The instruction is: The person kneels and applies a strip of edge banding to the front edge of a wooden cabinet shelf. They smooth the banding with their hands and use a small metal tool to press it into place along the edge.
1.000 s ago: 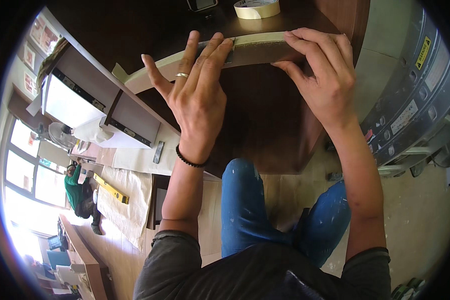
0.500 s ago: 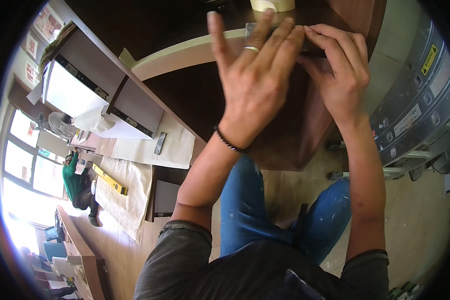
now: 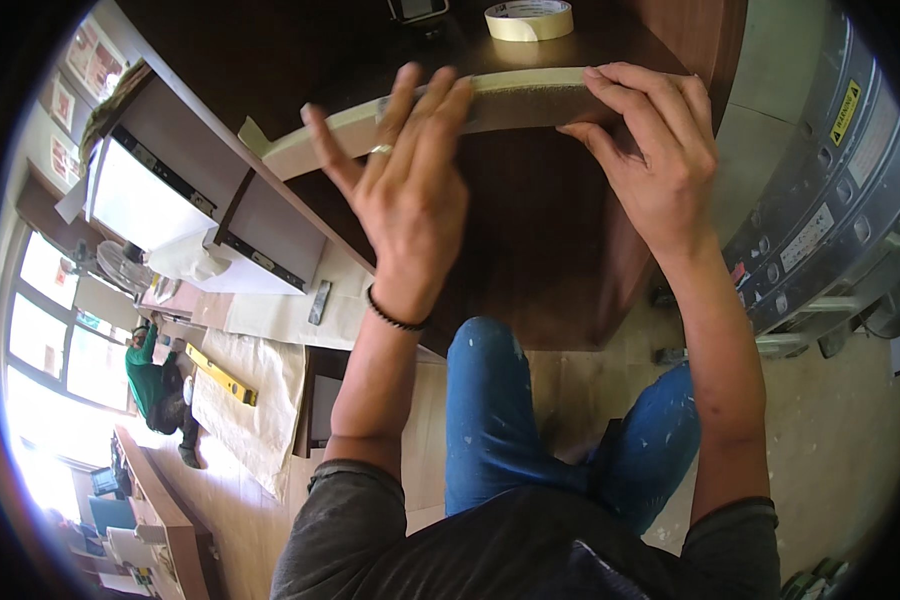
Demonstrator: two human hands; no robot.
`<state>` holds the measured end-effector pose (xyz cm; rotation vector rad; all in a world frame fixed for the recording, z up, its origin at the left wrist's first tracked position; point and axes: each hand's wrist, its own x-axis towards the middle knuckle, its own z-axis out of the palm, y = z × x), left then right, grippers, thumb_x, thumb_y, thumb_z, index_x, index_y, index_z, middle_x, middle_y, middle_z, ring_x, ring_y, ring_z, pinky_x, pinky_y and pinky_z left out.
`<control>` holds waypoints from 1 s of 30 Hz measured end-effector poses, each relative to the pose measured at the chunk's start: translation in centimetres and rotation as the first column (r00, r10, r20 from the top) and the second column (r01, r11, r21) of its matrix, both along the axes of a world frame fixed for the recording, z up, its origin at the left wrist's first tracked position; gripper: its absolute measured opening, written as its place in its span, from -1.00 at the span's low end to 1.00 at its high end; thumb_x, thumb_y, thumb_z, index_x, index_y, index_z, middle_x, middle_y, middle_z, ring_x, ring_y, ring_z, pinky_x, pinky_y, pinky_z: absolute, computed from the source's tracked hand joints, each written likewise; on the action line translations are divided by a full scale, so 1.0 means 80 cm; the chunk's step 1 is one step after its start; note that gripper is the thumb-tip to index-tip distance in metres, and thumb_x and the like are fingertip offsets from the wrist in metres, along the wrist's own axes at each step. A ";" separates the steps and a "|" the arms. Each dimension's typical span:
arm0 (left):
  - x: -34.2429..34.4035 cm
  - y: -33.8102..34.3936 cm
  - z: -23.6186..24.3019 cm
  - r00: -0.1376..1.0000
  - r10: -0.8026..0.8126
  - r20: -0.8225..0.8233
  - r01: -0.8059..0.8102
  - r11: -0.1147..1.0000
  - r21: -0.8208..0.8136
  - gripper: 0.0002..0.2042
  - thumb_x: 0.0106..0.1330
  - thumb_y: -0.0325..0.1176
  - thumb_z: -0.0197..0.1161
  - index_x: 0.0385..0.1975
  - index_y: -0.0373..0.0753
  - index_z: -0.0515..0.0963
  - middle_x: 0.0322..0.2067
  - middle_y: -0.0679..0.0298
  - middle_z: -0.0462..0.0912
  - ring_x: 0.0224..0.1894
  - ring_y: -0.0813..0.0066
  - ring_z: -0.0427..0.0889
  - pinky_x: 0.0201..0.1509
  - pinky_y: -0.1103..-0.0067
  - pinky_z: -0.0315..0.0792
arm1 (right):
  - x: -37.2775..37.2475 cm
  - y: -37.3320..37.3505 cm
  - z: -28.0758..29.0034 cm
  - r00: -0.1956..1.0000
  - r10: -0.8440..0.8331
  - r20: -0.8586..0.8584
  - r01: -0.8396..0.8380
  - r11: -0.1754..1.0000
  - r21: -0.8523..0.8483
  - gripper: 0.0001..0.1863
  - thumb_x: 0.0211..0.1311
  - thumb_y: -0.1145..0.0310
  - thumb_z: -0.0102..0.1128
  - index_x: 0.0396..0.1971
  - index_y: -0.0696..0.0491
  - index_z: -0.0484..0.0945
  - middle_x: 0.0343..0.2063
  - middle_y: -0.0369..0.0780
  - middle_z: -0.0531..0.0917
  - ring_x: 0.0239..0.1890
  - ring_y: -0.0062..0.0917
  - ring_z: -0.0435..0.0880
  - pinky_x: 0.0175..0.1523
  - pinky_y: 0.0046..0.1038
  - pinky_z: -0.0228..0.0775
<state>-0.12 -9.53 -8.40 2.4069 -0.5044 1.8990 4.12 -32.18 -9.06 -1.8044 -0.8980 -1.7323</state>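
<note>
Left hand (image 3: 410, 200) is flat, with fingers spread wide across the worktop's (image 3: 610, 45) curved edge (image 3: 530, 105); right hand (image 3: 660, 145) pinches near its right end, apparently for steadiness.

The left hand (image 3: 410, 195) is blurred, and the flat grey piece (image 3: 383, 106) beneath its fingers is mostly hidden. The right end of the shelf's curved front edge (image 3: 530, 105) is partly covered by the right hand (image 3: 660, 155). Farther back, a dark-framed device (image 3: 418, 9) is cut off by the upper picture edge. The hands of the green-clad co-worker (image 3: 147, 380) are shown too small to be made out.
</note>
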 end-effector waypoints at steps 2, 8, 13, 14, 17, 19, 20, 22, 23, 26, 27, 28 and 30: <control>0.014 -0.043 -0.001 0.994 -0.106 -0.014 0.106 0.994 0.013 -0.44 0.32 -0.71 0.17 0.18 0.08 0.74 0.18 0.50 0.84 0.39 0.46 0.70 0.79 -0.07 -0.36 | 0.003 -0.005 0.005 0.999 -0.012 0.031 0.013 1.000 -0.016 -0.48 -0.16 0.42 0.74 -0.07 0.04 0.81 -0.09 -0.35 0.78 -0.11 -0.37 0.67 0.03 -0.29 0.55; 0.001 -0.001 0.001 0.999 -0.032 0.012 0.032 0.999 0.004 -0.39 0.26 -0.75 0.18 0.19 0.13 0.74 0.14 0.54 0.85 0.39 0.45 0.71 0.78 -0.08 -0.34 | 0.000 -0.006 0.003 1.000 -0.009 0.006 0.009 1.000 -0.010 -0.48 -0.17 0.43 0.74 -0.08 0.03 0.81 -0.11 -0.34 0.78 -0.11 -0.37 0.67 0.03 -0.30 0.55; 0.012 -0.079 0.004 0.969 -0.246 -0.028 0.245 0.969 -0.024 -0.38 0.21 -0.69 0.22 0.22 0.13 0.72 0.15 0.55 0.82 0.39 0.52 0.69 0.78 -0.13 -0.31 | 0.000 -0.006 0.008 1.000 -0.004 0.026 0.004 1.000 -0.013 -0.49 -0.15 0.40 0.74 -0.07 0.03 0.82 -0.09 -0.34 0.80 -0.12 -0.35 0.69 0.05 -0.30 0.56; 0.012 -0.074 0.003 0.981 -0.194 -0.029 0.195 0.981 0.023 -0.39 0.23 -0.69 0.22 0.21 0.14 0.72 0.15 0.55 0.83 0.39 0.51 0.70 0.78 -0.12 -0.31 | -0.002 -0.010 0.007 1.000 -0.005 0.019 0.006 1.000 -0.025 -0.49 -0.15 0.40 0.74 -0.07 0.03 0.82 -0.09 -0.34 0.80 -0.11 -0.35 0.69 0.05 -0.30 0.56; 0.009 -0.015 0.003 0.999 -0.042 0.014 0.041 0.997 0.063 -0.44 0.34 -0.72 0.17 0.16 0.14 0.76 0.17 0.55 0.84 0.35 0.48 0.73 0.79 -0.07 -0.33 | 0.000 -0.010 0.002 1.000 -0.007 0.009 0.007 1.000 -0.018 -0.49 -0.15 0.40 0.74 -0.08 0.04 0.81 -0.09 -0.34 0.79 -0.12 -0.35 0.68 0.05 -0.30 0.56; 0.007 -0.001 -0.002 1.000 -0.011 0.012 0.011 1.000 0.019 -0.47 0.36 -0.70 0.17 0.16 0.12 0.76 0.16 0.55 0.84 0.36 0.49 0.72 0.79 -0.07 -0.34 | 0.004 -0.007 0.002 1.000 -0.001 0.024 0.001 1.000 -0.005 -0.49 -0.15 0.39 0.74 -0.08 0.04 0.80 -0.09 -0.34 0.79 -0.12 -0.35 0.68 0.05 -0.30 0.56; 0.010 -0.016 -0.004 0.999 -0.048 0.005 0.048 0.999 0.024 -0.48 0.36 -0.68 0.18 0.16 0.10 0.76 0.16 0.54 0.84 0.36 0.49 0.73 0.79 -0.07 -0.34 | 0.005 -0.007 -0.001 1.000 0.000 0.026 0.000 1.000 -0.009 -0.49 -0.15 0.39 0.74 -0.08 0.04 0.80 -0.08 -0.34 0.79 -0.11 -0.36 0.68 0.05 -0.30 0.56; 0.013 -0.072 0.001 0.989 -0.146 -0.028 0.147 0.988 0.042 -0.51 0.34 -0.66 0.18 0.14 0.08 0.76 0.14 0.52 0.85 0.35 0.50 0.73 0.79 -0.07 -0.31 | 0.005 -0.012 0.004 0.999 -0.001 0.052 0.003 0.999 -0.033 -0.49 -0.15 0.40 0.74 -0.07 0.03 0.79 -0.08 -0.35 0.78 -0.11 -0.37 0.67 0.06 -0.29 0.56; 0.017 -0.085 0.005 0.983 -0.186 0.004 0.186 0.982 0.040 -0.48 0.31 -0.69 0.18 0.13 0.09 0.76 0.14 0.53 0.84 0.34 0.51 0.73 0.79 -0.07 -0.29 | 0.003 -0.013 0.005 0.999 -0.001 0.034 0.002 0.999 -0.033 -0.49 -0.15 0.40 0.74 -0.07 0.03 0.79 -0.08 -0.35 0.78 -0.10 -0.37 0.67 0.06 -0.30 0.56; 0.009 -0.027 0.003 0.999 -0.051 -0.006 0.051 0.995 0.090 -0.43 0.29 -0.74 0.17 0.13 0.13 0.76 0.13 0.54 0.86 0.36 0.51 0.72 0.79 -0.04 -0.34 | 0.003 -0.012 0.002 1.000 -0.012 0.015 0.013 1.000 -0.022 -0.49 -0.14 0.40 0.74 -0.07 0.03 0.79 -0.08 -0.35 0.78 -0.10 -0.37 0.67 0.07 -0.30 0.55; 0.007 -0.005 0.003 0.999 -0.038 0.020 0.037 0.999 0.028 -0.42 0.30 -0.75 0.17 0.14 0.13 0.76 0.13 0.54 0.86 0.37 0.50 0.72 0.79 -0.02 -0.36 | 0.005 -0.010 0.000 1.000 -0.012 0.019 0.012 1.000 -0.013 -0.49 -0.14 0.40 0.74 -0.07 0.03 0.79 -0.08 -0.35 0.78 -0.10 -0.37 0.67 0.07 -0.30 0.56; 0.011 -0.007 -0.001 0.999 -0.049 0.023 0.048 0.999 0.022 -0.43 0.29 -0.74 0.17 0.14 0.11 0.76 0.13 0.54 0.86 0.37 0.50 0.72 0.79 -0.02 -0.35 | 0.006 -0.009 -0.002 1.000 -0.012 0.022 0.012 1.000 -0.003 -0.49 -0.14 0.40 0.74 -0.07 0.03 0.79 -0.08 -0.35 0.78 -0.10 -0.37 0.68 0.07 -0.30 0.56; 0.008 -0.027 -0.002 0.998 -0.059 0.001 0.059 0.998 0.031 -0.46 0.29 -0.71 0.19 0.15 0.06 0.76 0.12 0.51 0.85 0.35 0.50 0.73 0.78 -0.05 -0.31 | 0.006 -0.005 -0.001 0.999 0.003 0.038 -0.003 1.000 0.002 -0.48 -0.15 0.40 0.75 -0.07 0.04 0.79 -0.07 -0.35 0.78 -0.10 -0.36 0.68 0.06 -0.30 0.56</control>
